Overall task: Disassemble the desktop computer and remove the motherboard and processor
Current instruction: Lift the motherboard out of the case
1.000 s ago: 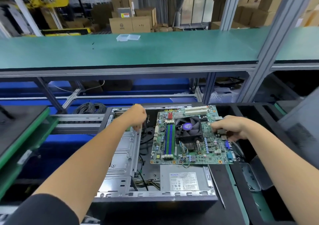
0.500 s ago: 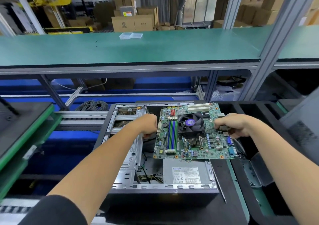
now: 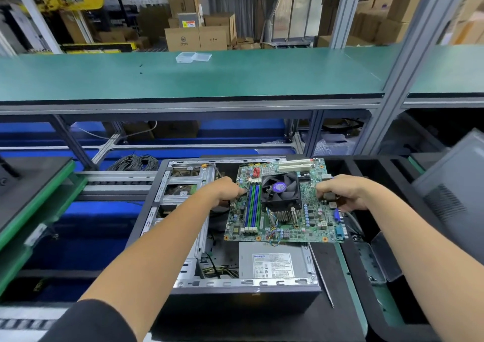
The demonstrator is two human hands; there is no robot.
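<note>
The green motherboard (image 3: 311, 221), with a black fan and heatsink (image 3: 280, 192) over the processor and blue and green memory slots, hangs above the open desktop case (image 3: 183, 237). My left hand (image 3: 225, 192) grips the board's left edge. My right hand (image 3: 340, 193) grips its right edge at the rear ports. The board is lifted and tilted over the case's right half. Inside the case lie the silver power supply (image 3: 272, 261), a metal drive cage (image 3: 183, 181) and loose cables (image 3: 220, 269). The processor itself is hidden under the cooler.
A long thin tool (image 3: 320, 278) lies on the black mat right of the case. A grey case side panel (image 3: 453, 197) leans at the far right. Coiled cables (image 3: 133, 162) sit behind the case. A green shelf (image 3: 183, 79) with a clear plastic box (image 3: 193, 57) runs overhead.
My left hand moved from the drive cage to the board's left edge and took hold. Both hands have raised the motherboard slightly out of the case.
</note>
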